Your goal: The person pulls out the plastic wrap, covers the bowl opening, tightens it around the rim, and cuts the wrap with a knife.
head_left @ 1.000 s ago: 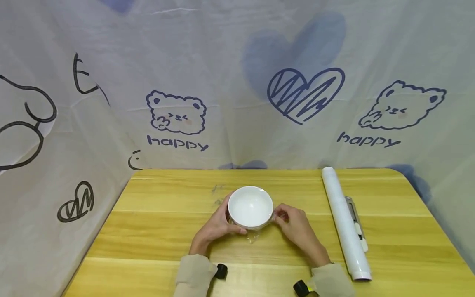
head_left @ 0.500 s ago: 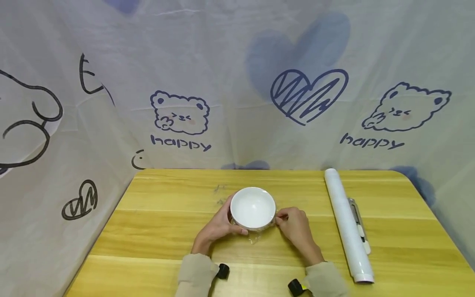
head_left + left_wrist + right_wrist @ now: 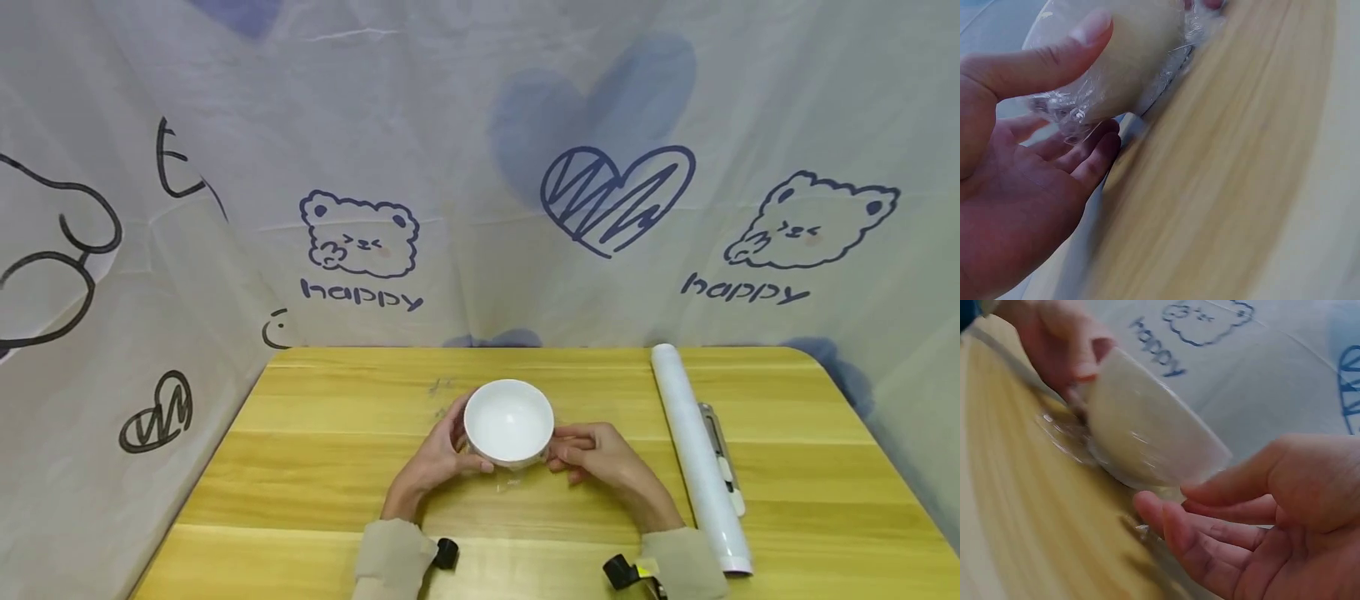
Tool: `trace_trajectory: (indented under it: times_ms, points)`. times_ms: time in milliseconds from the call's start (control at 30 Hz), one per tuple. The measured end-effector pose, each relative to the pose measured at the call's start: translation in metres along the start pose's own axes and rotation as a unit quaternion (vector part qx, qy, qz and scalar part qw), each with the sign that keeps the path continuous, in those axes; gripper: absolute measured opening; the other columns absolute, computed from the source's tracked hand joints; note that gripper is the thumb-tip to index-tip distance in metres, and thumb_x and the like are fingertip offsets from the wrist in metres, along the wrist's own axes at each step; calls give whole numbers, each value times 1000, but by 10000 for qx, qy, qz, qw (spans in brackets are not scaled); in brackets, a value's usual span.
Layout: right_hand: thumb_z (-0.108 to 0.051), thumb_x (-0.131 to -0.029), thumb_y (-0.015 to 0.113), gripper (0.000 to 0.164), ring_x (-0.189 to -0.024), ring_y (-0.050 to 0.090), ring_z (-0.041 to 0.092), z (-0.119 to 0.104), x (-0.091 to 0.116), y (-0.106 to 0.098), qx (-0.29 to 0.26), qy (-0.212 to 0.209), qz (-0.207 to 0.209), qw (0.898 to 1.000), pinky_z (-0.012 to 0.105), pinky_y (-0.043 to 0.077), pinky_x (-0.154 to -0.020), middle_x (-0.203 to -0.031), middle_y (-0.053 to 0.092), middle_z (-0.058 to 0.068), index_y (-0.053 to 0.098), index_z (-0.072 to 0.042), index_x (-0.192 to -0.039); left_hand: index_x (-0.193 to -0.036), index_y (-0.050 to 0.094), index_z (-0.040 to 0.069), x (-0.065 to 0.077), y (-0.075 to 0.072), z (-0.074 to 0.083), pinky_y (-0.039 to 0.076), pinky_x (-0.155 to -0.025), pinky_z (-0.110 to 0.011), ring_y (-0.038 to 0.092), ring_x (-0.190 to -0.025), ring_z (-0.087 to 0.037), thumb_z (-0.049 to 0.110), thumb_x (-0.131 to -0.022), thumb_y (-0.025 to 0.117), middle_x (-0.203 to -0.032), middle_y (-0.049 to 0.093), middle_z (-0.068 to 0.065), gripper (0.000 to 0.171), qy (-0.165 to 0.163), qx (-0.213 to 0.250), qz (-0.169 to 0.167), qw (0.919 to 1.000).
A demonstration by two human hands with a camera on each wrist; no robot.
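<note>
A white bowl (image 3: 508,421) sits on the wooden table, its outside covered in clear plastic wrap (image 3: 1072,115) that bunches near the base. My left hand (image 3: 435,458) holds the bowl's left side, thumb in front and fingers behind. At the right side is my right hand (image 3: 600,454), its thumb by the bowl wall and its fingers loosely bent. Crumpled film shows past those fingers (image 3: 1179,531) in the right wrist view; nothing is plainly pinched. Some loose film also lies in front of the bowl.
A long white roll (image 3: 693,450), which looks like plastic wrap, lies on the right of the wooden table (image 3: 315,467). Beside it is a utility knife (image 3: 722,458). A printed cloth (image 3: 465,167) hangs behind the table and along its left.
My right hand was pinching the wrap at the bowl's right side; its fingers have since loosened and spread against the bowl. The left hand keeps its hold.
</note>
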State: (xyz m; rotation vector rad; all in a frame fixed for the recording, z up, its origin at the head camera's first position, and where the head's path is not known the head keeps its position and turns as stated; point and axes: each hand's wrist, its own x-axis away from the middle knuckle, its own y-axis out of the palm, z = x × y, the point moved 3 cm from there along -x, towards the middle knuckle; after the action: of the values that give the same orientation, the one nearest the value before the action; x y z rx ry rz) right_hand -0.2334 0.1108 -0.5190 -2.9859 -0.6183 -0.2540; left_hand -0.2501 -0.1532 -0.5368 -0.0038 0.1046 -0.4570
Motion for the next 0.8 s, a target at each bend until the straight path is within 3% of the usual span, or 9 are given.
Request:
trace_trajectory:
  times_ms: [100, 167, 267, 333, 400, 500, 600, 700, 800]
  points:
    - [-4, -100, 65, 37, -78, 70, 23, -1, 2, -6, 108, -90, 202, 9997, 27, 56, -57, -96, 73, 23, 56, 16, -130, -161, 23, 3, -1, -1, 1, 26, -121, -46, 31, -148, -38, -14, -71, 87, -162, 30, -22, 111, -31, -6, 90, 10000]
    - [-6, -100, 67, 31, -73, 65, 21, 1, 0, -5, 422, -227, 402, 9980, 27, 53, -53, -89, 72, 20, 63, 14, -123, -159, 28, 2, -2, -1, 4, 34, -117, -45, 40, -140, -41, -16, -69, 87, -156, 34, -24, 109, -61, -335, 289, 9990]
    - [-4, -100, 64, 27, -75, 64, 20, 4, -4, 2, 502, -346, 391, 9974, 27, 55, -55, -88, 71, 18, 65, 16, -118, -157, 38, 3, -2, 0, 10, 48, -92, -35, 51, -107, -35, -13, -64, 91, -136, 41, -22, 108, -148, -1123, 697, 9911]
    - [-1, -101, 61, 27, -78, 68, 21, 6, -5, 7, 266, -336, 269, 9987, 28, 58, -58, -91, 72, 20, 63, 20, -119, -156, 41, 2, -2, 1, 14, 45, -76, -27, 46, -89, -28, -11, -61, 93, -124, 40, -19, 109, -237, -1506, 888, 9843]
    - [2, -102, 57, 28, -81, 71, 21, 7, -6, 11, -143, -239, 130, 9995, 27, 59, -62, -94, 73, 23, 60, 23, -121, -156, 40, 1, -2, 2, 17, 44, -70, -24, 44, -85, -25, -11, -61, 93, -122, 41, -19, 109, -313, -1614, 947, 9818]
    - [3, -101, 54, 31, -83, 73, 19, 10, -5, 13, -730, -40, -84, 9973, 26, 59, -65, -98, 73, 25, 56, 24, -124, -157, 37, -1, -1, 2, 19, 51, -78, -26, 51, -96, -28, -16, -62, 90, -128, 41, -20, 109, -414, -1353, 900, 9858]
    - [0, -102, 54, 36, -90, 73, 20, 14, -5, 14, -1316, 225, -358, 9904, 26, 60, -72, -104, 73, 22, 52, 23, -129, -156, 37, -2, 0, 0, 19, 54, -93, -38, 54, -113, -37, -20, -65, 86, -136, 41, -23, 105, -447, -1073, 907, 9891]
    - [-3, -103, 54, 42, -101, 72, 22, 17, -5, 16, -1827, 480, -679, 9796, 28, 60, -80, -113, 71, 21, 46, 21, -136, -155, 40, -2, 1, -2, 19, 50, -103, -49, 53, -123, -44, -24, -69, 81, -142, 44, -25, 98, -473, -891, 978, 9901]
    - [-5, -105, 53, 48, -109, 70, 24, 19, -5, 19, -2157, 677, -973, 9692, 29, 58, -84, -122, 68, 22, 37, 22, -142, -157, 33, -2, 1, -1, 21, 43, -110, -52, 48, -132, -49, -25, -70, 80, -150, 41, -28, 102, -439, -720, 887, 9925]
